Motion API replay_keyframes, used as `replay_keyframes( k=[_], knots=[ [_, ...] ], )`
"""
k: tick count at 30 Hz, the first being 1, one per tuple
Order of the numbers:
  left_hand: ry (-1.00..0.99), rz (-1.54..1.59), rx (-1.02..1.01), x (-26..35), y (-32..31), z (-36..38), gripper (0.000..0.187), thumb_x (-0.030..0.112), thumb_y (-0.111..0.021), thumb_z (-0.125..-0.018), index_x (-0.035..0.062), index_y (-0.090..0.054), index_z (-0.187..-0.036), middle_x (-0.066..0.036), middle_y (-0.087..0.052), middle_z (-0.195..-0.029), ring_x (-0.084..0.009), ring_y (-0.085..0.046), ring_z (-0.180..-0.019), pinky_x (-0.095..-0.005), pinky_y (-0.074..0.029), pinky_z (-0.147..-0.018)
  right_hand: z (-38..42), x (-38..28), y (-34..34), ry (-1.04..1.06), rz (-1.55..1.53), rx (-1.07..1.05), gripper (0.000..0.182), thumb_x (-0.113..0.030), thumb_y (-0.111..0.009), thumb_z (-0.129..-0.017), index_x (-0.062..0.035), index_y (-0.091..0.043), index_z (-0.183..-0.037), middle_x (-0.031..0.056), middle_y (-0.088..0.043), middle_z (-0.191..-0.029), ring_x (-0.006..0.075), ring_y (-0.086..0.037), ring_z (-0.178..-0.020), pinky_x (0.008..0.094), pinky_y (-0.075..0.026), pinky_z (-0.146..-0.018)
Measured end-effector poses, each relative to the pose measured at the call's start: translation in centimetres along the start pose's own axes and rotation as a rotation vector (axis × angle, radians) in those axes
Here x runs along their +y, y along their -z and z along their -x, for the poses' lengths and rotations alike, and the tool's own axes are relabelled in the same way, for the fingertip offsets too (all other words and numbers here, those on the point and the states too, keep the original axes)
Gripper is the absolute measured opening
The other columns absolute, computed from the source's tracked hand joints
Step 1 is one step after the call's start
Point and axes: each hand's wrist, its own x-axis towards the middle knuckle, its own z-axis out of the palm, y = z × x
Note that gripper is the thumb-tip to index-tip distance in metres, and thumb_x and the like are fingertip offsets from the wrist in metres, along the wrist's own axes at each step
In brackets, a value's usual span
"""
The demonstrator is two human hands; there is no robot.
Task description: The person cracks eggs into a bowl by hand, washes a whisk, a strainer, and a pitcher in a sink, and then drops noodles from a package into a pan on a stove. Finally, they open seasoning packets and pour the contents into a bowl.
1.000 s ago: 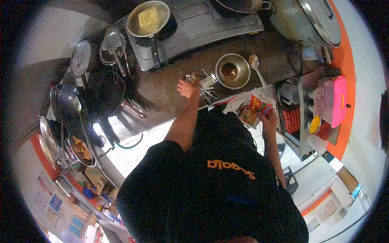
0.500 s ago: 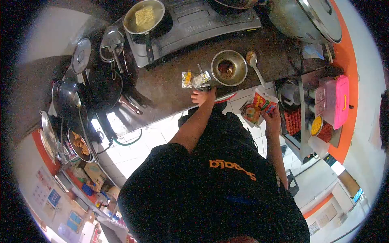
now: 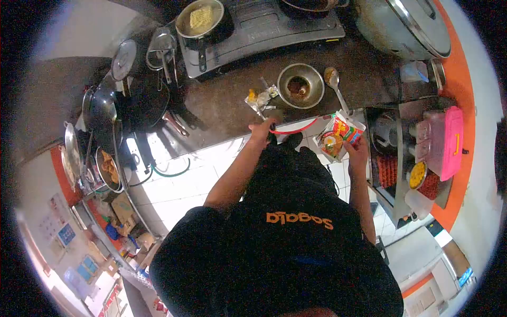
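Note:
My left hand (image 3: 261, 130) is closed at the counter's front edge around the dark handle of what look like scissors (image 3: 260, 112), their metal end pointing at small opened sachets (image 3: 255, 97). To the right of these, a steel bowl (image 3: 301, 86) holds dark sauce or seasoning. A spoon (image 3: 336, 87) with brownish residue lies beside the bowl. My right hand (image 3: 358, 150) grips a red and white printed noodle packet (image 3: 336, 138) by its right side, below the counter edge.
A pan (image 3: 200, 19) with a noodle block stands on the stove (image 3: 259, 36). A large pot (image 3: 401, 26) is at the back right. Pans and a wok (image 3: 100, 108) crowd the left. A pink-lidded box (image 3: 450, 142) is at the right.
My left hand has drawn back slightly towards me and closed around the scissors-like tool. The packet in my right hand has turned to show its printed front more. The camera view has shifted.

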Motion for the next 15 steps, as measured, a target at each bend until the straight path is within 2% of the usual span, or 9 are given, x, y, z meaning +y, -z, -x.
replay_keyframes(
  k=[1,3,4,6,7,9,12,13,15],
  knots=[
    [-0.006,-0.002,0.013,-0.6,1.5,-0.1,0.084,0.039,-0.074,-0.066,0.0055,-0.025,-0.126,-0.010,-0.053,-0.098,-0.0234,-0.051,-0.091,-0.0444,-0.042,-0.072,-0.3,0.4,0.2,0.026,0.025,-0.021,0.037,-0.002,-0.063,-0.076,0.0004,-0.052,-0.111,0.0079,-0.061,-0.105,0.0159,-0.058,-0.093,0.0296,-0.044,-0.086],
    [-0.022,0.129,-0.361,0.0,3.4,3.8,0.076,0.035,-0.073,-0.069,0.0064,-0.030,-0.124,-0.008,-0.054,-0.091,-0.0223,-0.053,-0.084,-0.0409,-0.043,-0.068,-1.0,0.9,0.5,0.044,0.079,-0.041,0.036,-0.003,-0.063,-0.076,0.0003,-0.052,-0.111,0.0080,-0.061,-0.104,0.0153,-0.058,-0.092,0.0294,-0.044,-0.085],
    [-0.025,0.130,-0.350,0.3,4.1,5.4,0.076,0.035,-0.073,-0.069,0.0064,-0.030,-0.124,-0.008,-0.054,-0.091,-0.0223,-0.053,-0.084,-0.0409,-0.043,-0.068,-1.4,1.5,0.6,0.017,0.065,-0.045,0.036,-0.003,-0.063,-0.076,0.0003,-0.052,-0.110,0.0079,-0.061,-0.103,0.0151,-0.058,-0.092,0.0290,-0.044,-0.085],
    [-0.046,0.044,-0.299,0.6,5.2,7.6,0.046,0.035,-0.067,-0.076,0.0139,-0.045,-0.110,-0.002,-0.053,-0.079,-0.0171,-0.051,-0.074,-0.0355,-0.044,-0.063,-2.0,2.0,0.4,-0.011,0.047,-0.053,0.036,-0.003,-0.062,-0.076,0.0004,-0.052,-0.110,0.0078,-0.061,-0.102,0.0148,-0.058,-0.092,0.0286,-0.044,-0.085],
    [-0.047,0.045,-0.294,0.3,6.0,7.9,0.046,0.035,-0.067,-0.076,0.0139,-0.045,-0.110,-0.002,-0.053,-0.079,-0.0171,-0.051,-0.074,-0.0355,-0.044,-0.063,-2.3,2.1,0.2,0.008,0.033,-0.060,0.036,-0.003,-0.062,-0.076,0.0004,-0.052,-0.110,0.0076,-0.061,-0.102,0.0147,-0.058,-0.092,0.0285,-0.044,-0.084],
    [-0.096,0.010,-0.165,-0.3,7.6,8.6,0.072,0.029,-0.075,-0.070,0.0068,-0.032,-0.123,-0.009,-0.056,-0.094,-0.0197,-0.054,-0.085,-0.0377,-0.045,-0.070,-2.3,1.4,-0.4,0.025,0.020,-0.070,0.037,-0.002,-0.062,-0.075,0.0004,-0.052,-0.111,0.0073,-0.061,-0.102,0.0146,-0.058,-0.092,0.0285,-0.044,-0.084],
    [-0.250,0.035,-0.059,-0.1,9.3,8.5,0.072,0.021,-0.076,-0.069,0.0054,-0.031,-0.123,-0.012,-0.056,-0.098,-0.0211,-0.055,-0.086,-0.0388,-0.046,-0.073,-2.7,0.8,-1.7,0.028,-0.026,-0.166,0.037,-0.002,-0.062,-0.076,0.0003,-0.052,-0.111,0.0068,-0.061,-0.102,0.0144,-0.058,-0.093,0.0287,-0.044,-0.085],
    [-0.323,-0.066,0.054,-2.3,11.5,3.3,0.070,0.016,-0.076,-0.068,0.0025,-0.032,-0.121,-0.015,-0.056,-0.099,-0.0229,-0.057,-0.088,-0.0389,-0.046,-0.077,-3.0,1.7,-2.3,0.000,-0.025,-0.188,0.037,-0.002,-0.062,-0.076,0.0004,-0.052,-0.111,0.0069,-0.061,-0.102,0.0142,-0.058,-0.092,0.0287,-0.044,-0.085],
    [-0.568,-0.255,0.194,-2.6,13.5,-0.4,0.071,0.022,-0.077,-0.069,0.0001,-0.033,-0.121,-0.018,-0.054,-0.107,-0.0257,-0.055,-0.097,-0.0390,-0.046,-0.080,-3.2,2.0,-3.8,-0.031,-0.022,-0.202,0.037,-0.002,-0.061,-0.076,0.0005,-0.052,-0.111,0.0070,-0.061,-0.102,0.0139,-0.058,-0.092,0.0287,-0.044,-0.085]
  ],
)
